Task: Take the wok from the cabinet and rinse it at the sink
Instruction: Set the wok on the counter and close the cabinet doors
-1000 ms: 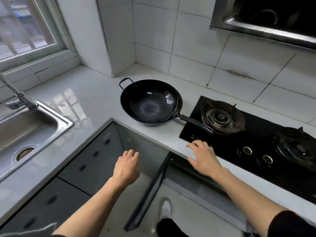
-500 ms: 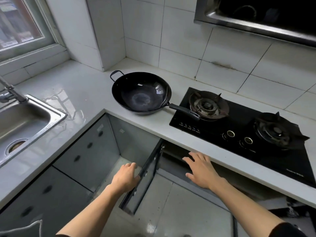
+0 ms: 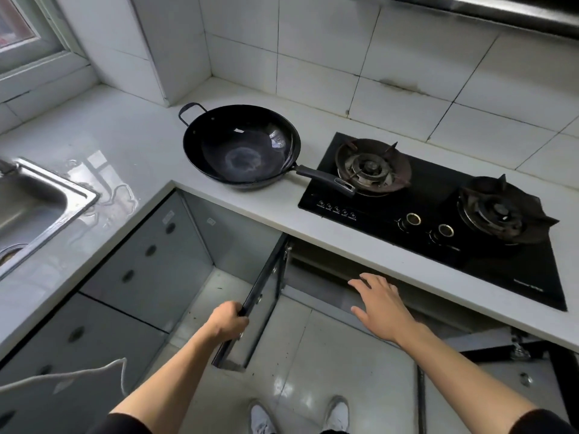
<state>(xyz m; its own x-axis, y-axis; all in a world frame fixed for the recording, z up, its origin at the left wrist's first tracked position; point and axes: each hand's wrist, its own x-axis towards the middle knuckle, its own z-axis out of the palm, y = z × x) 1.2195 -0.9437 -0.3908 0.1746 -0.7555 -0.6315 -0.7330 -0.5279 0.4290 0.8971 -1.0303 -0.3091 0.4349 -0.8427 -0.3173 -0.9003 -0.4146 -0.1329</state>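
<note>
A black wok (image 3: 241,148) sits upright on the white countertop (image 3: 282,208) in the corner, its long handle pointing right over the stove's edge. Below it a grey cabinet door (image 3: 260,296) stands swung out. My left hand (image 3: 228,321) grips the top edge of that door. My right hand (image 3: 382,305) hovers with fingers spread in front of the open cabinet under the stove, holding nothing. The steel sink (image 3: 34,202) lies at the left edge, only partly in view.
A black two-burner gas stove (image 3: 438,214) takes up the counter to the right. A second cabinet door (image 3: 419,399) hangs open at lower right. Grey cabinet fronts (image 3: 131,270) line the left. My shoes (image 3: 260,418) stand on the tiled floor.
My left hand moved down and closed on the edge of the open cabinet door. My right hand dropped from the counter edge to the front of the cabinet opening. The view tilted down.
</note>
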